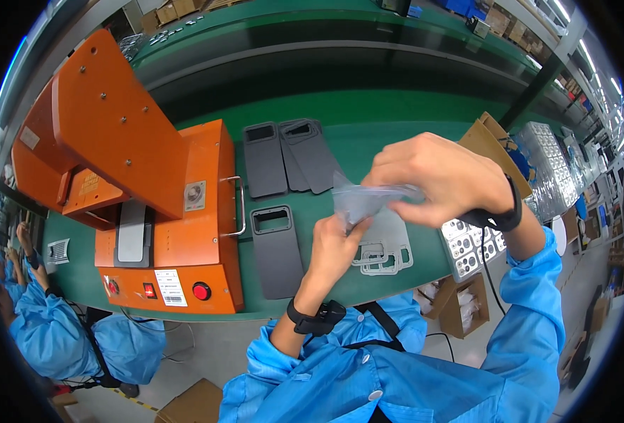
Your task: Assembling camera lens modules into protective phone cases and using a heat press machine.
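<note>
Over the front of the green bench, both of my hands are closed on a thin, greyish, translucent film (360,202). My left hand (332,248) pinches its lower part between thumb and fingers. From above and to the right, my right hand (435,176) grips the upper edge, the wrist bent. Below the film lie pale grey thin sheets (391,229) with rounded cut-out frames at their near end, partly hidden by my hands. Left of my left hand lies a dark grey phone-shaped panel (278,254) with a rectangular opening. More such panels (265,166) lie behind it, some overlapping.
An orange press (167,233) with a metal side handle stands on the left, a panel under its head. Trays of small round parts (467,247) and an open cardboard box (492,151) sit at right. Another person in blue (51,324) works at far left. Cables hang near my right arm.
</note>
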`<state>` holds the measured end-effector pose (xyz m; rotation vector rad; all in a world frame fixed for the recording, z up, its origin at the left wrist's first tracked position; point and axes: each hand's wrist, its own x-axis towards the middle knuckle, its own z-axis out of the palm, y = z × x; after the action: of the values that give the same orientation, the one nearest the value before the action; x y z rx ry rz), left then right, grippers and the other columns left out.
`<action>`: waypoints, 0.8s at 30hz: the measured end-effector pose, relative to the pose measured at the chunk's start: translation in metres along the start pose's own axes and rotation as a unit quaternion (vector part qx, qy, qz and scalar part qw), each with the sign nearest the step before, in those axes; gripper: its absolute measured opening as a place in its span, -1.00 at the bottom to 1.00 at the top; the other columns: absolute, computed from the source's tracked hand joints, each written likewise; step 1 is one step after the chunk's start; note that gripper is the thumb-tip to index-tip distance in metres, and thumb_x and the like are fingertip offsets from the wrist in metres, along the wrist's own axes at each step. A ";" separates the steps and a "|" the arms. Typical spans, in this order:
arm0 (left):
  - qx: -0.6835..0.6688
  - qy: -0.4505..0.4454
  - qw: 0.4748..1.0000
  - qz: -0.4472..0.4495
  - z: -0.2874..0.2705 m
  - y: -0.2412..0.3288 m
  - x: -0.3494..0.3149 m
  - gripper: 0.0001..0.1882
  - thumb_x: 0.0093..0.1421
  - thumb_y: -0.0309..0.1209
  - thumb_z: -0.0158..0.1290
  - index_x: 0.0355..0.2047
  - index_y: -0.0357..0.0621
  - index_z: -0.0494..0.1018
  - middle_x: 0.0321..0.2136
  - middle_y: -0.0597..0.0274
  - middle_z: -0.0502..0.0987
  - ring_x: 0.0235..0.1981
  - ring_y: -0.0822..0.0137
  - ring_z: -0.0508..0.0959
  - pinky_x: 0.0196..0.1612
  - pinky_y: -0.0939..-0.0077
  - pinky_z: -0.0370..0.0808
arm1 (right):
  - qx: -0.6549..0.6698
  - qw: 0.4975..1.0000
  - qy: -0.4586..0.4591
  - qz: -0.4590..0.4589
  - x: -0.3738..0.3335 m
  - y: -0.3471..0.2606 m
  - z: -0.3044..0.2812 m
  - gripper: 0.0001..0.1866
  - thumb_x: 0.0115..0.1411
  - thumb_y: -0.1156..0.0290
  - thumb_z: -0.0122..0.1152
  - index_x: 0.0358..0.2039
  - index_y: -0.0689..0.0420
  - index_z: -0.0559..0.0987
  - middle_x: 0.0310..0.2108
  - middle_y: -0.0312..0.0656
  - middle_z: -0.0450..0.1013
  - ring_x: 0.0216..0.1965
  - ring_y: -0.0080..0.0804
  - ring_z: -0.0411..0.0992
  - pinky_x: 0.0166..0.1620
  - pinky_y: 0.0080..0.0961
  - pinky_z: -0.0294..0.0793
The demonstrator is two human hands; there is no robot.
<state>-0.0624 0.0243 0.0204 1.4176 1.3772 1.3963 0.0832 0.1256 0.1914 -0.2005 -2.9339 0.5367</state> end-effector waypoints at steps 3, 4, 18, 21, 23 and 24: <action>0.028 0.011 0.999 0.019 0.001 -0.001 -0.002 -0.79 0.16 -0.41 0.17 -0.30 -0.35 0.52 -0.51 -0.15 0.57 -0.47 -0.09 0.60 -0.40 0.21 0.48 | -0.047 0.997 0.045 0.042 0.003 -0.028 0.003 -0.64 0.03 0.34 0.22 -0.15 0.21 0.54 -0.37 -0.11 0.49 -0.32 -0.11 0.48 -0.34 -0.28 0.47; 0.036 0.010 0.998 0.051 0.002 -0.006 -0.001 -0.80 0.16 -0.41 0.16 -0.30 -0.33 0.51 -0.52 -0.14 0.56 -0.47 -0.10 0.59 -0.41 0.19 0.48 | -0.119 0.991 0.037 0.047 0.004 -0.031 0.010 -0.66 0.09 0.26 0.24 -0.17 0.19 0.50 -0.44 -0.13 0.41 -0.39 -0.12 0.43 -0.37 -0.25 0.42; 0.074 -0.007 0.997 0.024 0.010 -0.003 -0.005 -0.80 0.15 -0.42 0.16 -0.30 -0.29 0.47 -0.47 -0.15 0.55 -0.42 -0.15 0.57 -0.37 0.16 0.50 | -0.190 0.964 0.160 -0.099 0.019 0.013 0.055 -0.57 0.10 0.15 0.32 -0.66 0.09 0.30 -0.73 -0.30 0.18 -0.69 -0.35 0.29 -0.67 -0.42 0.26; 0.019 0.015 0.998 0.059 0.012 0.002 -0.004 -0.76 0.12 -0.44 0.18 -0.20 -0.21 0.47 -0.40 -0.12 0.57 -0.38 -0.10 0.59 -0.33 0.21 0.52 | -0.195 0.959 0.172 -0.115 0.014 0.019 0.058 -0.55 0.08 0.11 0.33 -0.66 0.09 0.30 -0.72 -0.30 0.17 -0.69 -0.36 0.28 -0.67 -0.42 0.25; 0.026 0.016 0.998 0.059 0.010 0.002 -0.005 -0.74 0.11 -0.45 0.19 -0.17 -0.17 0.47 -0.38 -0.09 0.58 -0.37 -0.07 0.60 -0.32 0.23 0.53 | -0.194 0.957 0.186 -0.113 0.017 0.015 0.057 -0.54 0.08 0.12 0.33 -0.67 0.08 0.30 -0.73 -0.29 0.17 -0.70 -0.35 0.28 -0.67 -0.42 0.25; 0.033 0.017 0.998 0.059 0.010 0.001 -0.004 -0.71 0.10 -0.46 0.19 -0.14 -0.13 0.48 -0.35 -0.06 0.58 -0.36 -0.05 0.61 -0.31 0.24 0.53 | -0.193 0.954 0.199 -0.111 0.018 0.014 0.057 -0.54 0.08 0.12 0.33 -0.68 0.08 0.30 -0.74 -0.29 0.17 -0.71 -0.33 0.27 -0.67 -0.42 0.24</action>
<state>-0.0522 0.0219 0.0189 1.5466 1.3917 1.4695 0.0574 0.1219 0.1358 -0.0134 -2.5836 -0.1065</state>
